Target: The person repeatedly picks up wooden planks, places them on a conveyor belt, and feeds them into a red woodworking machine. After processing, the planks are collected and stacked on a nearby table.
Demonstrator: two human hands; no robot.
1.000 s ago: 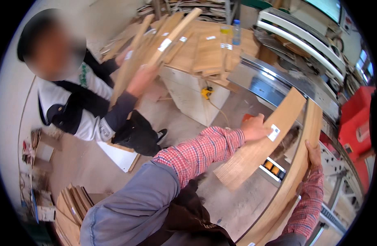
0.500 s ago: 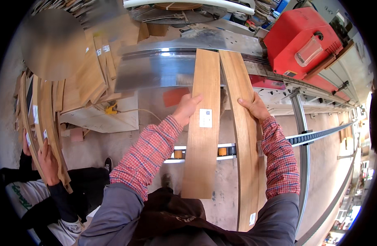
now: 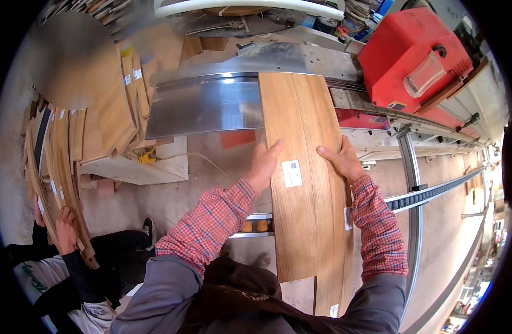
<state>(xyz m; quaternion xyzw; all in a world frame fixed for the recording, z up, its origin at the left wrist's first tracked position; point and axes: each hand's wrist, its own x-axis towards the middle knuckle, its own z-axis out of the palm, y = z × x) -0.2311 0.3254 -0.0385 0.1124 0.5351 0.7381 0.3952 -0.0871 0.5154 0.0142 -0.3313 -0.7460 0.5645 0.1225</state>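
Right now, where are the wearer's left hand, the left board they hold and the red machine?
Left hand [image 3: 262, 167], head view: back of the hand.
Left board [image 3: 295, 205], head view: middle of its upper face.
Red machine [image 3: 399, 58], head view: its red casing.

Tan flat wooden board [image 3: 294, 234] and longer tan wooden plank [image 3: 329, 256] are showing brown grain streaks. Fabric forearm sleeves [image 3: 211, 222] are showing red-white-blue checks, boxy housing [image 3: 392, 55] showing red.

Left hand [image 3: 264, 166] grips the shorter board [image 3: 295, 228], right hand [image 3: 348, 160] the longer one [image 3: 329, 234], long edges meeting; a co-worker [image 3: 125, 245] clutches wooden strips [image 3: 61, 153]!
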